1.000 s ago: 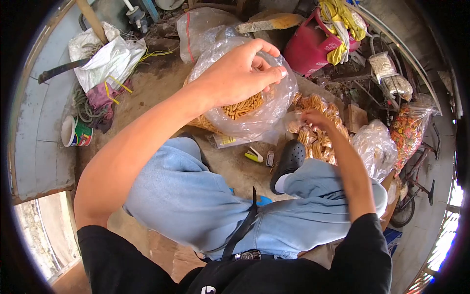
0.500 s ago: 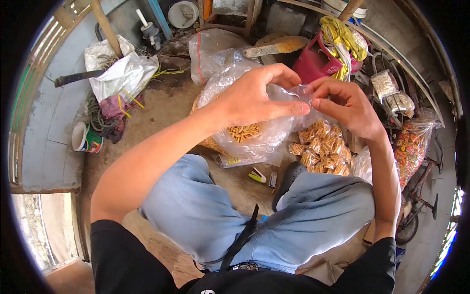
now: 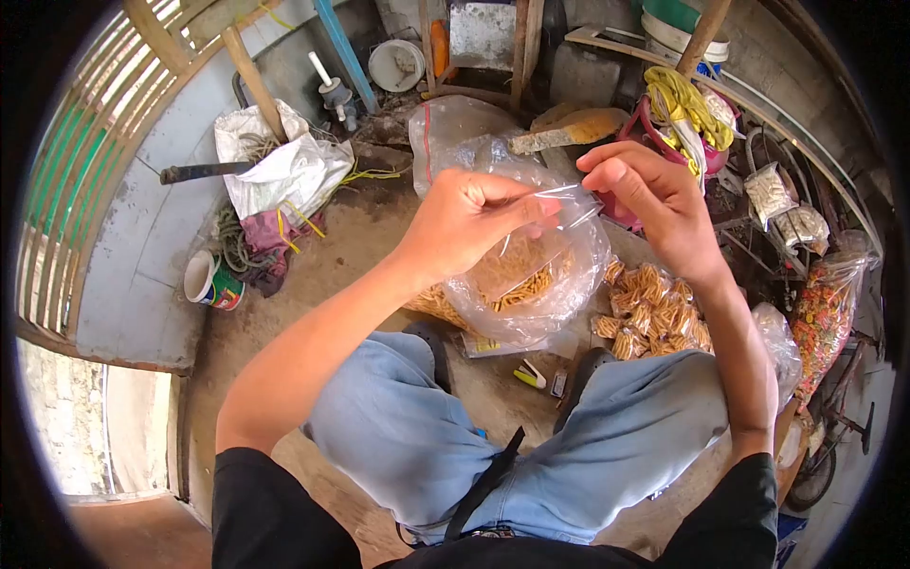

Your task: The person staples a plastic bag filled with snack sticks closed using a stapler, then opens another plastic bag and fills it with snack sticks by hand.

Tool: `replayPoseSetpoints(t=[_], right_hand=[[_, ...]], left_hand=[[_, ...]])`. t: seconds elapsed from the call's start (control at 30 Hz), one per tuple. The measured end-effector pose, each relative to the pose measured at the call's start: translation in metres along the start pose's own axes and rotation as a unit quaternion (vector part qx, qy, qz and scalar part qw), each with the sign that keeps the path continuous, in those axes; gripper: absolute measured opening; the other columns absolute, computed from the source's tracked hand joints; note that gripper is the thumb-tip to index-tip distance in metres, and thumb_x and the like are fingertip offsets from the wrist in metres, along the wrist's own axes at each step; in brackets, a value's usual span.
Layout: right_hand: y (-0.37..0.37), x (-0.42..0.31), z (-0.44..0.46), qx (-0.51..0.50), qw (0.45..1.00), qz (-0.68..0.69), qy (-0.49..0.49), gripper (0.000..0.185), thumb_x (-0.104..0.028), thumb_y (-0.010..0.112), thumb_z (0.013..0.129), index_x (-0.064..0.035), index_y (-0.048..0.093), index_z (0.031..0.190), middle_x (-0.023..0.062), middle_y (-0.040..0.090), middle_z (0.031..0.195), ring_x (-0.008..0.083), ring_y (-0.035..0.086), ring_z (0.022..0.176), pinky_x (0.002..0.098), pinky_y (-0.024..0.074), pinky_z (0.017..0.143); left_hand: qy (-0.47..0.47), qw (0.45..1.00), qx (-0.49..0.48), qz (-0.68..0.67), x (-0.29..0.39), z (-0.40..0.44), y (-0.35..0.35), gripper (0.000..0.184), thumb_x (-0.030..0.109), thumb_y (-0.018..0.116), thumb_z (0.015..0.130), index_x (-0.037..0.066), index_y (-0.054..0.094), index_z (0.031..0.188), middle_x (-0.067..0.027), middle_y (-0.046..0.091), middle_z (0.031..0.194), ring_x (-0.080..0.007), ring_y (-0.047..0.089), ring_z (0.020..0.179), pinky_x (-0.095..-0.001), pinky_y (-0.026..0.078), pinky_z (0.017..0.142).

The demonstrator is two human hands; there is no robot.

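My left hand [image 3: 469, 223] is closed, pinching a small clear plastic bag [image 3: 572, 211] between thumb and fingers. At the bag's upper right edge, my right hand [image 3: 656, 204] has bent fingers and does not visibly grip the bag. Below both hands, a large clear bag [image 3: 590, 275] lies open on the floor with brown stick-shaped snacks [image 3: 519, 289] inside. Right of it is a pile of small filled snack packets [image 3: 654, 308]. A yellow-green and white stapler [image 3: 531, 375] and a small box [image 3: 559, 384] lie between my feet.
A white sack [image 3: 284, 166] and a paint bucket [image 3: 212, 282] stand at the left. Behind the right hand, a pink tub [image 3: 664, 133] holds a yellow cloth [image 3: 690, 104]. At far right are a bag of colourful pieces [image 3: 827, 322] and a bicycle [image 3: 839, 417].
My right fingers have come off the small bag's edge, and that hand sits slightly higher relative to it. My left hand keeps its pinch. The whole view has shifted.
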State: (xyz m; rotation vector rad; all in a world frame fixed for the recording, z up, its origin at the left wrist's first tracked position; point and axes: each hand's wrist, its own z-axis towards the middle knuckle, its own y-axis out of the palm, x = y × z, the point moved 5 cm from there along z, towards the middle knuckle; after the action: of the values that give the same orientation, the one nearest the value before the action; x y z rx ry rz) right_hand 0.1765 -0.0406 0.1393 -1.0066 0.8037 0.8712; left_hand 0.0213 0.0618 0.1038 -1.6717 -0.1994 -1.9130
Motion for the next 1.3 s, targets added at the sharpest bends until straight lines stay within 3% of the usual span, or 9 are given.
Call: replayPoseSetpoints(t=[0.3, 0.37, 0.47, 0.6, 0.73, 0.8, 0.9, 1.03, 1.3], right_hand=[[-0.004, -0.001, 0.001, 0.006, 1.000, -0.010, -0.026, 0.029, -0.024, 0.056, 0.095, 0.0043, 0.064, 0.094, 0.0066, 0.062, 0.093, 0.0101, 0.055, 0.087, 0.0246, 0.0434, 0.078], [0.001, -0.001, 0.000, 0.003, 0.999, -0.022, -0.048, 0.030, -0.025, 0.056, 0.095, 0.0045, 0.064, 0.095, 0.0074, 0.062, 0.094, 0.0091, 0.054, 0.086, 0.0252, 0.0437, 0.076], [0.000, -0.001, -0.001, -0.009, 1.000, -0.021, -0.020, 0.029, -0.026, 0.059, 0.093, 0.0019, 0.065, 0.097, 0.0069, 0.062, 0.096, 0.0095, 0.055, 0.086, 0.0257, 0.0440, 0.074], [0.001, -0.002, -0.006, -0.042, 0.998, -0.036, -0.032, 0.025, -0.026, 0.062, 0.090, -0.0028, 0.067, 0.098, 0.0063, 0.062, 0.099, 0.0114, 0.056, 0.087, 0.0266, 0.0448, 0.072], [0.012, 0.010, -0.011, -0.128, 0.989, -0.066, -0.022, 0.014, -0.013, 0.064, 0.087, -0.0029, 0.069, 0.096, 0.0112, 0.057, 0.112, 0.0186, 0.055, 0.100, 0.0309, 0.0424, 0.087], [0.009, 0.012, -0.010, -0.052, 0.988, -0.102, -0.100, 0.020, -0.021, 0.065, 0.086, -0.0066, 0.070, 0.100, 0.0107, 0.060, 0.108, 0.0182, 0.058, 0.091, 0.0287, 0.0470, 0.072], [0.001, 0.006, -0.008, 0.028, 0.976, -0.155, -0.147, 0.017, -0.017, 0.068, 0.084, -0.0050, 0.070, 0.096, 0.0107, 0.057, 0.105, 0.0219, 0.057, 0.095, 0.0309, 0.0462, 0.076], [-0.008, -0.005, -0.011, 0.130, 0.942, -0.265, -0.159, 0.013, -0.014, 0.070, 0.079, -0.0057, 0.072, 0.088, 0.0089, 0.054, 0.097, 0.0234, 0.052, 0.092, 0.0333, 0.0426, 0.081], [-0.007, -0.012, -0.007, 0.184, 0.898, -0.353, -0.186, 0.011, -0.017, 0.076, 0.073, -0.0089, 0.073, 0.081, 0.0020, 0.060, 0.087, 0.0217, 0.053, 0.091, 0.0348, 0.0413, 0.082]], left_hand=[[0.005, 1.000, 0.007, 0.016, -0.012, -0.003, -0.003, 0.032, 0.026, 0.061, 0.092, -0.004, 0.069, 0.102, -0.0061, 0.071, 0.086, -0.0055, 0.062, 0.076, -0.0202, 0.049, 0.066], [0.003, 0.998, 0.028, 0.053, -0.022, -0.001, -0.005, 0.033, 0.034, 0.064, 0.089, 0.002, 0.074, 0.086, 0.0029, 0.053, 0.054, -0.0020, 0.042, 0.054, -0.0229, 0.032, 0.047], [-0.001, 0.997, 0.023, 0.076, -0.016, -0.002, -0.001, 0.038, 0.039, 0.063, 0.089, 0.003, 0.073, 0.080, 0.0039, 0.044, 0.049, -0.0023, 0.035, 0.050, -0.0245, 0.025, 0.044], [-0.019, 0.995, -0.002, 0.099, -0.015, 0.000, 0.006, 0.041, 0.039, 0.061, 0.090, 0.002, 0.072, 0.076, 0.0029, 0.045, 0.049, -0.0021, 0.037, 0.052, -0.0240, 0.028, 0.044], [0.014, 0.997, -0.002, 0.076, -0.017, 0.004, 0.009, 0.042, 0.041, 0.058, 0.092, 0.002, 0.071, 0.081, 0.0026, 0.051, 0.055, -0.0031, 0.041, 0.054, -0.0236, 0.033, 0.048], [-0.006, 0.997, -0.019, 0.076, -0.020, 0.008, 0.011, 0.042, 0.042, 0.057, 0.092, 0.002, 0.071, 0.088, 0.0018, 0.056, 0.060, -0.0036, 0.045, 0.056, -0.0227, 0.037, 0.051], [-0.093, 0.985, -0.025, -0.140, -0.024, 0.014, 0.009, 0.043, 0.040, 0.059, 0.091, 0.001, 0.061, 0.110, -0.0062, 0.067, 0.094, -0.0105, 0.061, 0.078, -0.0236, 0.049, 0.069], [-0.153, 0.947, 0.028, -0.283, -0.034, 0.015, 0.005, 0.028, 0.022, 0.065, 0.089, 0.007, 0.059, 0.112, -0.0037, 0.064, 0.096, -0.0101, 0.060, 0.075, -0.0246, 0.048, 0.065], [-0.149, 0.947, 0.111, -0.263, -0.046, 0.016, -0.011, 0.016, 0.023, 0.065, 0.089, 0.009, 0.063, 0.095, 0.0006, 0.062, 0.084, -0.0080, 0.056, 0.066, -0.0235, 0.046, 0.060]])
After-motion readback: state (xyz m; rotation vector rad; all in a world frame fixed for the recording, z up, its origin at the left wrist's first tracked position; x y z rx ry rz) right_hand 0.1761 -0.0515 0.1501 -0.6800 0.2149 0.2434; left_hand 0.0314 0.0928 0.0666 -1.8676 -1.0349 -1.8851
